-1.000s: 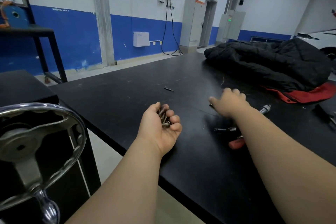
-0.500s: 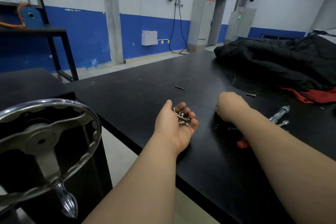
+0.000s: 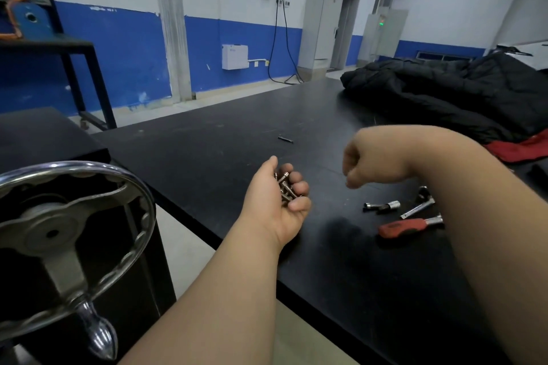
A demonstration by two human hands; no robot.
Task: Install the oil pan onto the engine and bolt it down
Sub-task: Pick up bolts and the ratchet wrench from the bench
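Several bolts (image 3: 284,188) lie in the left hand (image 3: 274,210), which I see palm up over the near edge of the table (image 3: 207,151). Its fingers (image 3: 299,187) curl up around the heap and cup it. The right hand (image 3: 366,163) hangs above the table just right of the left, wrist bent and knuckles up. Its fingers are curled down and in, and I cannot tell whether they pinch anything. One loose bolt (image 3: 285,139) lies on the table beyond both hands. By the right forearm I see two small sockets (image 3: 393,204), a steel bar (image 3: 418,208) and a red-handled driver (image 3: 404,227), close together on the table. A black jacket (image 3: 444,92) is heaped at the table's far right, with red cloth (image 3: 522,148) showing under it. A chrome handwheel (image 3: 35,225) stands at near left, off the table.
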